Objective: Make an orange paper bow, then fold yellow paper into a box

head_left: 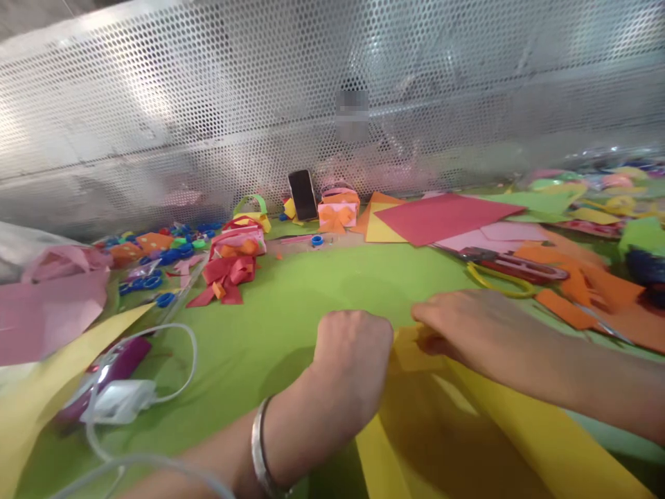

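A folded piece of yellow paper [524, 402] lies in front of me, with raised, creased sides and a shadowed inner face. Curled into a fist, my left hand [353, 360] grips its far left edge; the fingertips are hidden behind the knuckles. A silver bangle [260, 450] circles that wrist. My right hand [462, 322] pinches the same paper along its far edge, thumb tucked below the fingers. Between the two hands a small folded flap [410, 350] shows.
Scissors with yellow handles [499, 281] and a red cutter [519, 265] lie beyond my right hand, beside orange scraps [597, 277]. A phone [302, 195] leans against the perforated metal panel [260, 83]. Red bows [228, 277] and a white charger [119, 400] with its cable are leftward.
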{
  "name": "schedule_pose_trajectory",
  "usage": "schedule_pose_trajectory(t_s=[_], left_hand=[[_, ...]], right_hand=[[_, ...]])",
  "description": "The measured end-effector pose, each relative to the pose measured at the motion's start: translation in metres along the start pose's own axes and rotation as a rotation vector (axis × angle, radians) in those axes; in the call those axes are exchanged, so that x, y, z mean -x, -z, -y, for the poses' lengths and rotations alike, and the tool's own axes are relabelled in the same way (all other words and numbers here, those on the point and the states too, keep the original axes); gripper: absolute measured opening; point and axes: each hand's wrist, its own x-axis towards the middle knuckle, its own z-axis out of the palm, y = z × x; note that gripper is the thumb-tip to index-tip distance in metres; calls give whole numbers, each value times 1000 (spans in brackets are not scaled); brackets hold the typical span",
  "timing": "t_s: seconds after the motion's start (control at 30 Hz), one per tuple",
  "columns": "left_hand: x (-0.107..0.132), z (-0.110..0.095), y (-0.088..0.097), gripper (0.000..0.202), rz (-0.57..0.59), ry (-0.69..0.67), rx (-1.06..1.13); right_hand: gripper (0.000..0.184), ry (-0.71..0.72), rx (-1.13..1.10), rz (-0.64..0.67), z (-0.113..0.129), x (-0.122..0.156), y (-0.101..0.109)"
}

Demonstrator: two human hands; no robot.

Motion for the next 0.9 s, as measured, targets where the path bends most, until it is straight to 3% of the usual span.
schedule_pose_trajectory(t_s=[0.13,0.27,0.37,0.47,0.67,0.83,0.9], left_hand=[[1,0,3,8,25,18,-11],[4,3,6,21,4,-31,29],[5,4,8,23,-11,-58,26],[4,3,9,24,48,-42,-35],[3,0,9,24,48,-22,-54],[6,0,12,22,59,-59,-89],[9,3,10,19,41,-95,-102]], right_hand=[[24,-116,58,129,13,-11,11],[27,-114,49,125,12,-16,9],[24,-86,46,94,6,-15,2],[23,-63,44,87,1,-13,-1],[11,118,-18,-11,11,-8,13],[25,69,65,187,23,-10,20],[25,84,86,185,21,-9,18]])
